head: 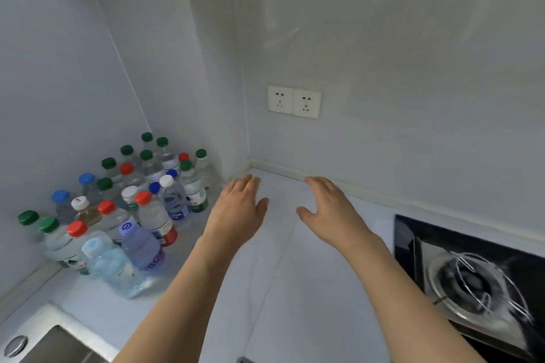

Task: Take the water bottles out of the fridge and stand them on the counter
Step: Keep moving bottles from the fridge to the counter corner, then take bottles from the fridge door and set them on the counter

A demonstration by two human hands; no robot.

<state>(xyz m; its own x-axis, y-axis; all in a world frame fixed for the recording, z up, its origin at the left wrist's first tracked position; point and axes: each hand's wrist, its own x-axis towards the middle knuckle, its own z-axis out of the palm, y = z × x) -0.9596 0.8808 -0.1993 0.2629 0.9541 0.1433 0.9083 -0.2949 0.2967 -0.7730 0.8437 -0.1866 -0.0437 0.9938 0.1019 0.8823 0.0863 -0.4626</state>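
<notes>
Both hands, left (240, 209) & right (330, 209), spread, holding nothing, over counter (295, 289) beside upright water bottles (132, 209).

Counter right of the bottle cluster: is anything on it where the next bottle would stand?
Nothing visible. The counter is bare between the bottles and the gas hob. Left hand and right hand, both empty, hover there.

Water bottles (126, 209) clustered in counter (295, 289) corner, left of both hands, stove (477, 283) right
</notes>
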